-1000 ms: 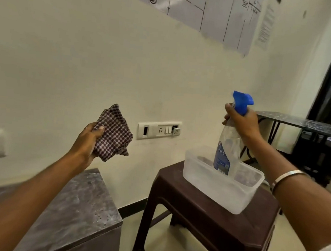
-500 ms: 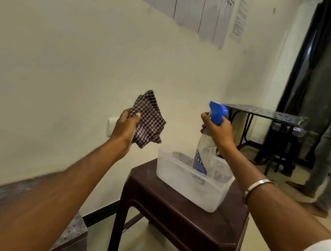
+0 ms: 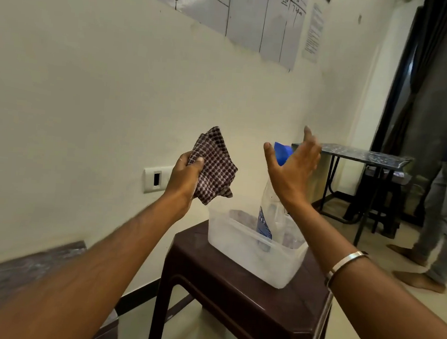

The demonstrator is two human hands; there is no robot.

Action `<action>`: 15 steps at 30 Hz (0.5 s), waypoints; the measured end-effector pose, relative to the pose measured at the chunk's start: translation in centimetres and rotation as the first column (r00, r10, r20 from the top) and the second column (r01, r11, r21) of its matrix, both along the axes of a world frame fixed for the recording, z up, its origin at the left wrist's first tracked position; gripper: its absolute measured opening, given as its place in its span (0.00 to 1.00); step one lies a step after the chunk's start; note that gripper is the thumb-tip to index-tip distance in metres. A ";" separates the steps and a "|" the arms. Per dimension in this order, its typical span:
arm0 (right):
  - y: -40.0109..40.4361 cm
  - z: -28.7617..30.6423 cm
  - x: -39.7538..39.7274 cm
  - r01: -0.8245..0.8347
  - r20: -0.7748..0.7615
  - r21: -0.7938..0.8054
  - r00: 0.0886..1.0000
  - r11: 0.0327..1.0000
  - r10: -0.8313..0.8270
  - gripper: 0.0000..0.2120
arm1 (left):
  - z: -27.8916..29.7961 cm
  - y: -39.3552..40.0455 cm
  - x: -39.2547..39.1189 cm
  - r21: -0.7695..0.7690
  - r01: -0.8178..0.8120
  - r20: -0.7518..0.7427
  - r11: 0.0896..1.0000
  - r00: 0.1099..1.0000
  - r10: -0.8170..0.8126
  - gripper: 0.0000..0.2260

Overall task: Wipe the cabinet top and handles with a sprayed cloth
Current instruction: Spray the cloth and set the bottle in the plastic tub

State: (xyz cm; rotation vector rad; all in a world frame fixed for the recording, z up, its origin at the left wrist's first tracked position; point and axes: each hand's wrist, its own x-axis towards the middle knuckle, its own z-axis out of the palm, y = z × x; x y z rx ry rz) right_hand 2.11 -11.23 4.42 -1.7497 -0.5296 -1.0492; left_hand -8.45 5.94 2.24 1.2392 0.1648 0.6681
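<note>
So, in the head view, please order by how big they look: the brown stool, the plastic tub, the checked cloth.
1. Brown stool, clearly largest.
2. Plastic tub.
3. Checked cloth, smallest; it is bunched in the left hand, so its true size is unsure.

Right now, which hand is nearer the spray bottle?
Right. The right hand is open just in front of the spray bottle, at its blue head; the left hand holds the cloth further left.

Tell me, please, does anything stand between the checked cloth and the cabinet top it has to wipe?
Nothing visible does. The left hand holds the checked cloth up in the air, and only its own forearm crosses the space down to the cabinet top at lower left.
</note>
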 end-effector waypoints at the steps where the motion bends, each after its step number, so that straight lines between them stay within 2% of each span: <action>1: 0.7 0.4 -0.9 0.034 0.096 -0.022 0.995 0.999 -0.032 0.41 | 0.0 0.3 -0.4 0.004 -0.002 -0.002 1.000 1.000 0.002 0.14; 4: 2.7 1.1 -2.6 0.102 0.204 -0.053 0.975 0.993 -0.089 0.39 | 0.1 1.4 -1.6 0.010 -0.010 -0.007 1.000 1.000 0.010 0.13; 5: 3.3 1.2 -3.1 0.082 0.230 -0.060 0.971 0.995 -0.066 0.37 | 0.2 1.8 -2.0 0.014 -0.013 -0.008 1.000 1.000 0.013 0.14; 7: 4.9 1.1 -4.2 -0.064 0.252 -0.101 0.964 0.993 0.087 0.33 | 0.2 2.7 -2.9 0.022 -0.015 -0.008 1.000 1.000 0.016 0.14; 9: 6.6 0.4 -5.2 -0.256 0.124 -0.193 0.951 0.947 0.283 0.27 | 0.2 3.5 -3.8 0.017 -0.010 -0.008 1.000 1.000 0.010 0.15; 11: 8.7 -0.8 -6.3 -0.444 -0.160 -0.262 0.896 0.857 0.415 0.29 | -0.1 4.4 -5.0 0.013 0.004 0.000 1.000 1.000 -0.004 0.14; 13: 10.6 -2.1 -7.4 -0.662 -0.459 -0.170 0.709 0.730 0.536 0.32 | -0.5 5.7 -6.2 0.020 0.029 -0.004 0.999 1.000 -0.028 0.13; 15: 12.4 -3.2 -8.5 -0.805 -0.605 0.048 0.448 0.592 0.658 0.26 | -1.2 7.5 -7.6 0.049 0.038 -0.036 0.998 0.999 -0.036 0.12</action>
